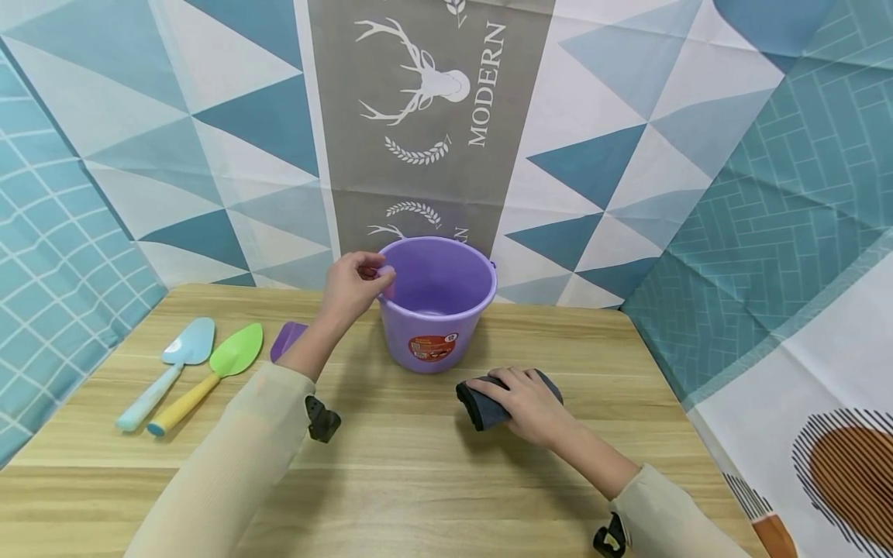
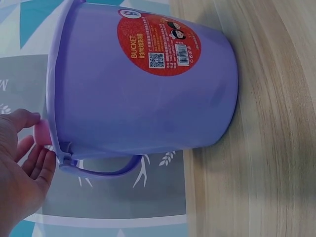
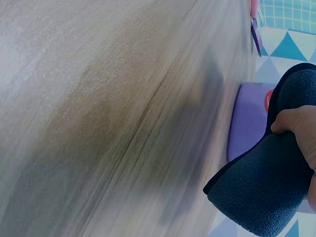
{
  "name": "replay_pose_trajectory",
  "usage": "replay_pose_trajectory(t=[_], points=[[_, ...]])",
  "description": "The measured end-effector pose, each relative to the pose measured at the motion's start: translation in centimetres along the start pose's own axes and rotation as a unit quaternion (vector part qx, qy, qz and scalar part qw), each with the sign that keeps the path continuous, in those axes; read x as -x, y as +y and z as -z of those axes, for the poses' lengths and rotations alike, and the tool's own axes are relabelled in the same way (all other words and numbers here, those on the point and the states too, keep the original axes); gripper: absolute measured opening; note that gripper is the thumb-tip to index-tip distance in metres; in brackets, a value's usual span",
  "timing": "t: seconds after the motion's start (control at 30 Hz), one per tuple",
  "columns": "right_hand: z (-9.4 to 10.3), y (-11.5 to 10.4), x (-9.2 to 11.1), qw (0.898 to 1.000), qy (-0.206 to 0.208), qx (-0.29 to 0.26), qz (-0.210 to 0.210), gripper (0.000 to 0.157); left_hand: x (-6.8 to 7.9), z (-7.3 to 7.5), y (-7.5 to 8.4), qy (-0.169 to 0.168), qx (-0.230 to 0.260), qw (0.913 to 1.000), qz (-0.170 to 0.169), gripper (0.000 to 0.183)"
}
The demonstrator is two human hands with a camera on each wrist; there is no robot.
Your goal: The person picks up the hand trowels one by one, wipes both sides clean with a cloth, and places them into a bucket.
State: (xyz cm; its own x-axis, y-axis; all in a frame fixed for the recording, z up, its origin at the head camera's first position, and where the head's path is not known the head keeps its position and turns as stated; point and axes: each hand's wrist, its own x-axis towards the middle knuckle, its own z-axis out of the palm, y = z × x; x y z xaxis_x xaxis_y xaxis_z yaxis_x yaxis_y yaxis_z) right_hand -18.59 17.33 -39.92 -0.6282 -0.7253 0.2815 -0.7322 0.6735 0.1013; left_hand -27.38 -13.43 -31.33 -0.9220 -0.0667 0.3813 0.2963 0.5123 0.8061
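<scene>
A purple bucket point(image 1: 436, 333) with a red label stands upright at the back of the table. At its left rim my left hand point(image 1: 357, 285) pinches a small pink piece point(image 2: 42, 132) between thumb and fingers; the rest of that piece is hidden. The bucket's handle point(image 2: 106, 173) hangs down its outer side. In front of the bucket, to the right, my right hand point(image 1: 525, 401) grips a folded dark blue-grey cloth point(image 1: 481, 411), thumb on one side and fingers over the top. The right wrist view shows the fuzzy cloth point(image 3: 261, 182) with its black edging, overlapping the bucket.
On the left of the wooden table point(image 1: 391, 480) lie a light-blue trowel point(image 1: 191, 342) and a green trowel point(image 1: 237, 353) with a yellow handle. A purple blade point(image 1: 284, 339) shows partly behind my left forearm. Patterned cloth point(image 1: 593, 155) covers the walls behind and beside.
</scene>
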Motion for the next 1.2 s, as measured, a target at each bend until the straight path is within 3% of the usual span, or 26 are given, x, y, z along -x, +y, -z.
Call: replay_pose_trajectory(t=[0.7,1.2], points=[[0.2,0.0,0.0,1.0,0.0,-0.001,-0.004,0.074,1.0,1.3,-0.4,-0.01,0.017,0.9994,0.03,0.05],[0.3,0.3,0.0,1.0,-0.004,-0.008,-0.006,0.075,2.6,3.3,-1.8,0.004,0.015,0.9997,0.021,0.043]])
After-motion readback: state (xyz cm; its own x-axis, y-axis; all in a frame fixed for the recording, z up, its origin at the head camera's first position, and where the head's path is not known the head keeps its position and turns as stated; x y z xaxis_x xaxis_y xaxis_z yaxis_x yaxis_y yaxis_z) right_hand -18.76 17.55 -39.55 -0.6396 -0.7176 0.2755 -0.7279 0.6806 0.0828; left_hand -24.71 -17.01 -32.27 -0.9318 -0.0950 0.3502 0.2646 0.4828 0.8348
